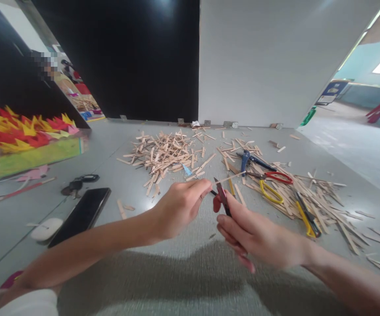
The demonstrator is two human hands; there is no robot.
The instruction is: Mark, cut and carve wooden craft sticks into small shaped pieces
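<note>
My left hand is closed, its thumb and fingers pinching a thin wooden stick that points out to the right. Wrapped in my right hand is a red-and-black utility knife, held upright with its dark pointed tip by the stick. A short dark piece shows between the two hands; I cannot make out what it belongs to. Behind my left hand lies a pile of short wooden sticks. Beyond my right hand, longer wooden strips are spread over the grey surface.
Blue-handled pliers, red-handled scissors, a yellow handle loop and a yellow cutter lie right. At left are a phone, white case, keys and paper flames. Panels stand behind.
</note>
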